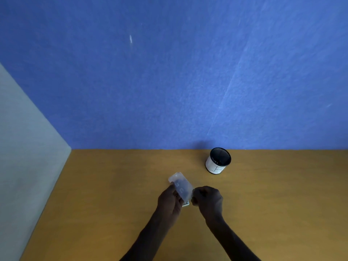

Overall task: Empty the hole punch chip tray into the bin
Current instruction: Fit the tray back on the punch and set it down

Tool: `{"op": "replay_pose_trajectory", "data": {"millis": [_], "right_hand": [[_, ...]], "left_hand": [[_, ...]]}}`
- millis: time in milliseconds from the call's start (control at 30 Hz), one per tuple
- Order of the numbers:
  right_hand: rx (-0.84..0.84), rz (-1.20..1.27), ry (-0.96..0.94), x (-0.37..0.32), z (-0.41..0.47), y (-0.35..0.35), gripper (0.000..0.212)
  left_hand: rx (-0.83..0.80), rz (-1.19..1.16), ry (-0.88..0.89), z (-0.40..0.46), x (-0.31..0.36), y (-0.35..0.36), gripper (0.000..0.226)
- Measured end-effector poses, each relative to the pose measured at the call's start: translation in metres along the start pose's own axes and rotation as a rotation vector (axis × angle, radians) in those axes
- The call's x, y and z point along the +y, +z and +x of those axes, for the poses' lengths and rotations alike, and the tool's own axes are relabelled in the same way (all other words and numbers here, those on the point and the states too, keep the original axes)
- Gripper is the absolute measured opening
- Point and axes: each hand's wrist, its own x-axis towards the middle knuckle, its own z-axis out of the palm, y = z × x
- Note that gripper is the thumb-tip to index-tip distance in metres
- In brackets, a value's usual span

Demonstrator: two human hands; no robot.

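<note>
A small hole punch with a pale translucent chip tray (181,186) on its underside is held above the wooden desk, tilted with its far end up to the left. My left hand (169,201) grips its left side. My right hand (208,199) has its fingers closed on the tray's right near edge. The punch's metal body (186,204) peeks out under the tray. The bin (218,161), a small black mesh cup wrapped in white paper, stands upright behind and to the right of my hands, near the wall.
The wooden desk (113,185) runs up to a blue felt wall (169,81) at the back and a grey panel (22,147) on the left.
</note>
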Motion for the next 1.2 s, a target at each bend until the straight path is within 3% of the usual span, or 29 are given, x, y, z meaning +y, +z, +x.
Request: {"op": "replay_pose_trajectory", "data": {"millis": [200, 433, 567, 867, 1200], "right_hand": [[-0.048, -0.147, -0.038, 0.013, 0.008, 0.014, 0.032], [-0.191, -0.273, 0.048, 0.017, 0.033, 0.035, 0.019], [-0.228, -0.267, 0.093, 0.016, 0.040, 0.050, 0.026], [-0.224, -0.172, 0.227, 0.016, 0.049, 0.057, 0.018], [-0.177, -0.129, 0.016, -0.015, 0.049, 0.029, 0.025]], "left_hand": [[-0.018, -0.005, 0.051, -0.002, 0.011, -0.020, 0.022], [0.045, -0.010, 0.065, 0.009, 0.028, -0.041, 0.021], [0.073, -0.011, 0.066, 0.015, 0.033, -0.048, 0.022], [0.125, 0.050, 0.073, 0.029, 0.035, -0.059, 0.026], [0.049, 0.115, 0.074, 0.030, 0.031, -0.047, 0.024]]}}
